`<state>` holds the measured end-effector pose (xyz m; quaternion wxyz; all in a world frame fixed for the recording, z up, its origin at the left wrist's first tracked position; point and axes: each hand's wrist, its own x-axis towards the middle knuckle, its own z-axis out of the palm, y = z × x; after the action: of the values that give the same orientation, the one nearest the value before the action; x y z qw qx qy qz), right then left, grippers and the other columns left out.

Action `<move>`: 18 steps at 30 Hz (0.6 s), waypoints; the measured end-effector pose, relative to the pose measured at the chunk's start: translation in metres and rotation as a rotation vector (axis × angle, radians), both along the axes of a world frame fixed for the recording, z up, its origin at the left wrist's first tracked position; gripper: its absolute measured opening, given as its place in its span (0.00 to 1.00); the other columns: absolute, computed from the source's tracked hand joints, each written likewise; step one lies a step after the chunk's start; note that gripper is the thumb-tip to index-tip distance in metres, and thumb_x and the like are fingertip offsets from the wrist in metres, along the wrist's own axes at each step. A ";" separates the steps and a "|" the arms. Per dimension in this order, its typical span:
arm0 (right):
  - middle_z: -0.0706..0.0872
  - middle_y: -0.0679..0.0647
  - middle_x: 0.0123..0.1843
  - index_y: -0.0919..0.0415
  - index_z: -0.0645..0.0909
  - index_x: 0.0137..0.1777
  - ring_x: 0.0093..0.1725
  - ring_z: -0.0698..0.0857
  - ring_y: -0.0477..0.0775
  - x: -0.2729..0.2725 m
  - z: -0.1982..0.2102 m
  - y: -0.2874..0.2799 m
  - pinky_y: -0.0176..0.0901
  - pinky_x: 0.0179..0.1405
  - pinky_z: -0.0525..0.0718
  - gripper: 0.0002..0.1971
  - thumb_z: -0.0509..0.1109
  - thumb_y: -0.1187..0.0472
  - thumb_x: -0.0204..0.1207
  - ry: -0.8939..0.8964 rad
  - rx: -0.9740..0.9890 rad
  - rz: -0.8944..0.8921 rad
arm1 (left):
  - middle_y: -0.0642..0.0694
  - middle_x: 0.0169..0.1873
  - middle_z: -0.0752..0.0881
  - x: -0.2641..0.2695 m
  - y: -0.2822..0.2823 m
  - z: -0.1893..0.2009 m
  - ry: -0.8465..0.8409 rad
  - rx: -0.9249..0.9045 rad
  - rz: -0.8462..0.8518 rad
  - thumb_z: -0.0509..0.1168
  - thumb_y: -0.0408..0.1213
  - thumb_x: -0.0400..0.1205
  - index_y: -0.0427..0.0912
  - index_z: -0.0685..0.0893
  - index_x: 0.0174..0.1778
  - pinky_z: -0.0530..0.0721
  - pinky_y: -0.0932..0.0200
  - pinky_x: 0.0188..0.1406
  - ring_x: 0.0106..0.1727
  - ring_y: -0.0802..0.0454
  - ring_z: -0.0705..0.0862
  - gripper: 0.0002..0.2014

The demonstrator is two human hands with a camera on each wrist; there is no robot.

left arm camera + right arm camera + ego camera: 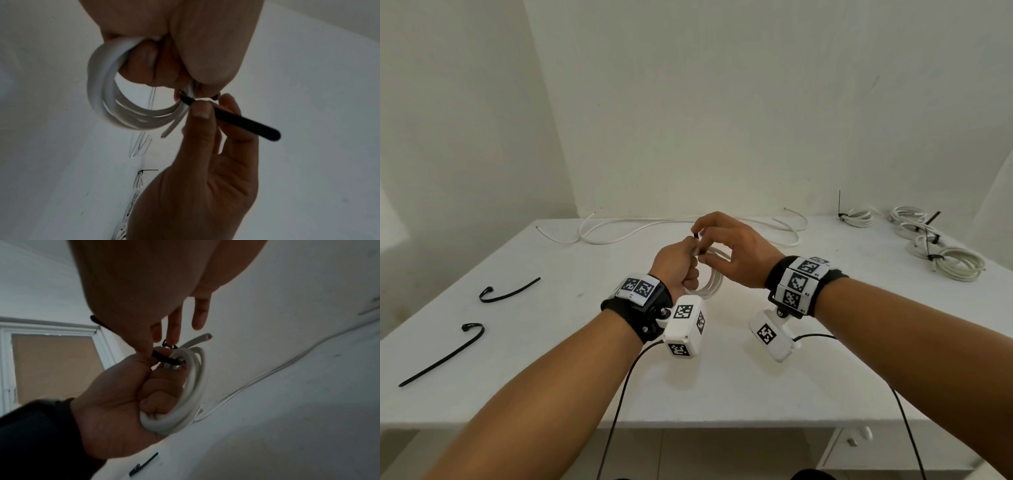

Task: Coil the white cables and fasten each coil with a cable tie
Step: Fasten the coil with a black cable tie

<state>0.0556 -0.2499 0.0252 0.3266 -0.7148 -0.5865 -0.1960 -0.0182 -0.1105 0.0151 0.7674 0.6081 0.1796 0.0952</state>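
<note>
My left hand (683, 263) grips a white cable coil (710, 279) above the middle of the table; its fingers curl through the loop (107, 104) (191, 386). A black cable tie (242, 121) is wrapped round the coil's strands. My right hand (729, 246) pinches that tie (162, 359) between thumb and forefinger right at the coil, the other fingers spread loosely. The tie's head (169, 345) shows just above the strands. One cut end of the cable (205, 337) sticks out of the coil.
Loose white cables (654, 228) lie along the table's far edge. Several tied coils (928, 246) sit at the far right. Two spare black cable ties (508, 291) (445, 354) lie at the left. The white table's front edge (688, 423) is near my forearms.
</note>
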 end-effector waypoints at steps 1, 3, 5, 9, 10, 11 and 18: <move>0.85 0.48 0.59 0.61 0.84 0.48 0.52 0.83 0.43 -0.001 -0.001 0.000 0.33 0.51 0.79 0.04 0.75 0.61 0.77 0.060 0.012 -0.008 | 0.52 0.18 0.60 0.000 -0.001 -0.001 -0.001 0.010 -0.007 0.56 0.35 0.85 0.45 0.66 0.28 0.55 0.65 0.17 0.17 0.55 0.55 0.17; 0.87 0.44 0.53 0.60 0.84 0.51 0.49 0.85 0.43 -0.004 -0.003 -0.001 0.35 0.46 0.82 0.05 0.75 0.61 0.77 0.192 0.051 -0.052 | 0.52 0.19 0.60 -0.001 -0.001 -0.003 -0.006 0.037 -0.018 0.58 0.38 0.87 0.46 0.66 0.29 0.56 0.65 0.17 0.18 0.55 0.56 0.18; 0.90 0.45 0.49 0.59 0.85 0.52 0.47 0.87 0.45 -0.005 -0.005 -0.002 0.44 0.46 0.87 0.05 0.74 0.62 0.77 0.333 0.096 -0.094 | 0.51 0.20 0.60 0.000 -0.003 -0.004 -0.009 0.065 -0.030 0.61 0.41 0.86 0.46 0.67 0.30 0.56 0.64 0.18 0.19 0.54 0.55 0.19; 0.92 0.45 0.48 0.62 0.84 0.46 0.45 0.90 0.44 -0.005 -0.004 -0.002 0.38 0.43 0.87 0.02 0.74 0.64 0.77 0.483 0.162 -0.111 | 0.51 0.20 0.60 0.002 -0.005 -0.003 -0.020 0.089 -0.038 0.63 0.44 0.86 0.45 0.69 0.29 0.56 0.63 0.19 0.19 0.54 0.56 0.19; 0.92 0.45 0.47 0.63 0.84 0.46 0.43 0.90 0.42 -0.006 -0.003 -0.002 0.34 0.42 0.85 0.02 0.73 0.65 0.77 0.499 0.170 -0.115 | 0.51 0.21 0.60 0.002 -0.005 -0.004 -0.024 0.097 -0.037 0.62 0.44 0.86 0.45 0.70 0.30 0.57 0.64 0.18 0.19 0.54 0.56 0.19; 0.92 0.46 0.46 0.63 0.84 0.46 0.41 0.89 0.41 -0.006 -0.003 -0.002 0.31 0.40 0.83 0.02 0.73 0.65 0.77 0.519 0.175 -0.119 | 0.51 0.21 0.61 0.001 -0.005 -0.004 -0.023 0.106 -0.038 0.62 0.44 0.86 0.45 0.72 0.31 0.58 0.64 0.18 0.19 0.54 0.57 0.18; 0.93 0.54 0.43 0.60 0.80 0.40 0.44 0.91 0.61 0.000 -0.004 -0.003 0.63 0.50 0.88 0.07 0.74 0.60 0.76 0.658 0.179 -0.190 | 0.52 0.20 0.64 0.001 -0.007 -0.010 -0.006 0.145 -0.058 0.63 0.35 0.84 0.42 0.77 0.35 0.59 0.64 0.17 0.18 0.54 0.58 0.10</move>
<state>0.0558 -0.2533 0.0207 0.5396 -0.7597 -0.3612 -0.0356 -0.0171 -0.1173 0.0055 0.7244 0.6666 0.1522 0.0875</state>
